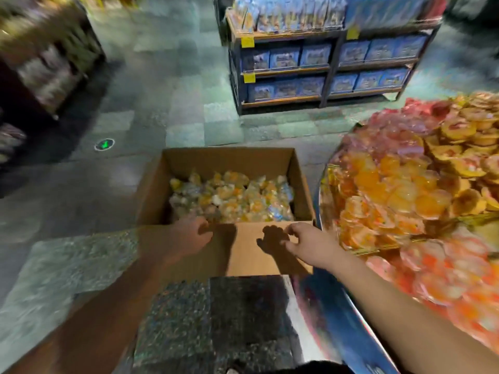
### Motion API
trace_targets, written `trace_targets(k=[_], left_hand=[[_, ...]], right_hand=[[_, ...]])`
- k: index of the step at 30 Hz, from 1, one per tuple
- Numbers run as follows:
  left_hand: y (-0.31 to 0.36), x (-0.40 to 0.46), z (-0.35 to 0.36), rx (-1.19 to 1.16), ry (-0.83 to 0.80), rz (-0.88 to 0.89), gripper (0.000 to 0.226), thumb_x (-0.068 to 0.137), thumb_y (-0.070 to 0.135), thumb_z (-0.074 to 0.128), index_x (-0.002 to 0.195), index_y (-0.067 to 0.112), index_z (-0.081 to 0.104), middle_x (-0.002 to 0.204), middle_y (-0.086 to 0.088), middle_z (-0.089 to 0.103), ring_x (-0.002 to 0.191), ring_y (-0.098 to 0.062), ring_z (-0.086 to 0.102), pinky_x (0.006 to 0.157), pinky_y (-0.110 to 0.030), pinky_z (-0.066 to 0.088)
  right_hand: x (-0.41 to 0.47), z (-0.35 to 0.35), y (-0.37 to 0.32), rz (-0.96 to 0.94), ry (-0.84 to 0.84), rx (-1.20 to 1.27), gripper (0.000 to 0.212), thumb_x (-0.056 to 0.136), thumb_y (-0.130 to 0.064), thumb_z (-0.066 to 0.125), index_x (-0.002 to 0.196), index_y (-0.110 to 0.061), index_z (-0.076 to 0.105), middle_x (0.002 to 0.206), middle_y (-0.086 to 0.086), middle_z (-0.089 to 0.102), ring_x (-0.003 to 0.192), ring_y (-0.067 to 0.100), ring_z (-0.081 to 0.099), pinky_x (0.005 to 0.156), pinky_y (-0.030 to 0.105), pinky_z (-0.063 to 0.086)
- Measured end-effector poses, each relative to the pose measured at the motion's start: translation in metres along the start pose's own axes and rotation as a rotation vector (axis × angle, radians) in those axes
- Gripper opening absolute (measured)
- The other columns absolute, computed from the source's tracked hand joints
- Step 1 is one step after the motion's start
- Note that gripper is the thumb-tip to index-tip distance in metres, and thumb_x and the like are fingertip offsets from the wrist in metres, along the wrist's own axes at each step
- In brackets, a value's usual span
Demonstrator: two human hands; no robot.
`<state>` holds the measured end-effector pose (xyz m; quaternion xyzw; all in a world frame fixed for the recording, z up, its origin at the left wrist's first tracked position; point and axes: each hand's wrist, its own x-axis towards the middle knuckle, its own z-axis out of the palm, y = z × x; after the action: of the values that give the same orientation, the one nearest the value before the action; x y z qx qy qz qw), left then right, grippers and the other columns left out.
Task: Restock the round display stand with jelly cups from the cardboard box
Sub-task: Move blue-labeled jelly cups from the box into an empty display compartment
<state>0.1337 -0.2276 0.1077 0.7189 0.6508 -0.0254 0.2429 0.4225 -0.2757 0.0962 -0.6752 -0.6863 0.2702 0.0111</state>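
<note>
Both hands, left hand (193, 233) and right hand (305, 242) (fingers loosely curled, holding nothing), hover over cardboard box (235, 182) on tiled floor (151, 98).

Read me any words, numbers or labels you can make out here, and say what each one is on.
None can be read.
Yellow shelf tags: too blurred.
Blue boxes on the shelves: print blurred.
Jelly cups in the cardboard box: wrappers too small to read.
Green floor marker: a symbol, unclear.
</note>
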Motion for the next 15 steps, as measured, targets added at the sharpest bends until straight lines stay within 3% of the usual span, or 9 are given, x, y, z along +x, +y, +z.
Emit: trace_targets(k=[4, 8, 11, 15], left_hand=[[-0.039, 0.018, 0.003, 0.012, -0.033, -0.038, 0.037, 0.098, 0.033, 0.055, 0.129, 0.011, 0.056, 0.129, -0.006, 0.054, 0.117, -0.021, 0.053, 0.089, -0.025, 0.04], [-0.058, 0.047, 0.011, -0.101, -0.046, -0.066, 0.028, 0.097, 0.03, 0.056, 0.12, 0.014, 0.06, 0.121, -0.003, 0.055, 0.1, -0.014, 0.053, 0.081, -0.025, 0.043], [-0.059, 0.081, 0.014, -0.129, -0.082, -0.091, 0.025, 0.097, 0.032, 0.054, 0.117, 0.018, 0.06, 0.114, 0.002, 0.054, 0.095, -0.009, 0.051, 0.072, -0.022, 0.04], [-0.053, 0.137, 0.015, -0.182, -0.127, -0.142, 0.019, 0.097, 0.032, 0.053, 0.109, 0.019, 0.061, 0.105, 0.002, 0.058, 0.09, -0.011, 0.056, 0.072, -0.024, 0.048]], right_hand=[[0.046, 0.022, -0.022, 0.001, -0.102, -0.033, 0.04, 0.095, -0.039, 0.055, 0.126, -0.012, 0.057, 0.128, 0.011, 0.06, 0.117, 0.028, 0.056, 0.093, 0.033, 0.045], [0.092, 0.035, -0.015, 0.031, -0.174, -0.059, 0.043, 0.094, -0.04, 0.055, 0.13, -0.016, 0.056, 0.127, 0.01, 0.062, 0.114, 0.028, 0.059, 0.087, 0.031, 0.046], [0.132, 0.038, -0.003, 0.057, -0.227, -0.062, 0.038, 0.095, -0.04, 0.053, 0.124, -0.015, 0.059, 0.121, 0.011, 0.064, 0.109, 0.029, 0.061, 0.085, 0.032, 0.048], [0.195, 0.042, 0.013, 0.101, -0.268, -0.037, 0.035, 0.096, -0.038, 0.051, 0.118, -0.012, 0.062, 0.116, 0.011, 0.065, 0.108, 0.028, 0.061, 0.088, 0.034, 0.049]])
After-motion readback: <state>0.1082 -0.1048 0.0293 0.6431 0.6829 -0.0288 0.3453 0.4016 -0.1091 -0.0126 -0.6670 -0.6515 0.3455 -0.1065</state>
